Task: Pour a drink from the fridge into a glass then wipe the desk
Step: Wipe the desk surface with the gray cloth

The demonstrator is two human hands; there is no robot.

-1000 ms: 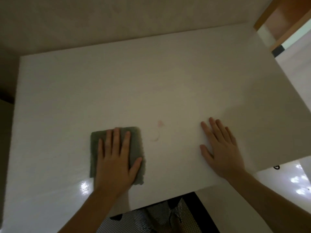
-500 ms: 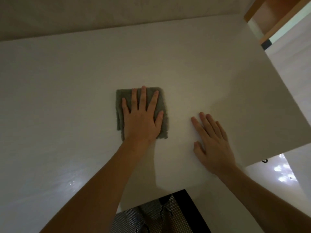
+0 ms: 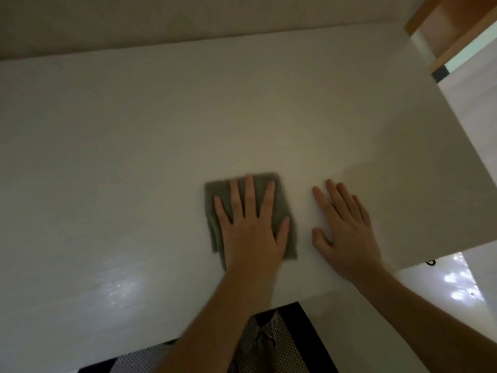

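Observation:
A grey-green cloth (image 3: pixel 282 205) lies flat on the white desk (image 3: pixel 134 157), near its front edge and right of centre. My left hand (image 3: pixel 250 227) presses down on the cloth with fingers spread. My right hand (image 3: pixel 347 230) rests flat on the bare desk just right of the cloth, palm down, holding nothing. No glass, drink or stain shows on the desk.
The wall runs along the desk's far edge. A wooden frame (image 3: pixel 451 30) stands at the top right, beyond the desk's right edge. A dark mesh chair seat (image 3: pixel 269 345) shows below the front edge. Shiny floor (image 3: pixel 457 281) lies to the lower right.
My left hand slid the cloth rightward over a pinkish smear and away from me, then back toward the front edge. The smear no longer shows. My right hand stayed planted.

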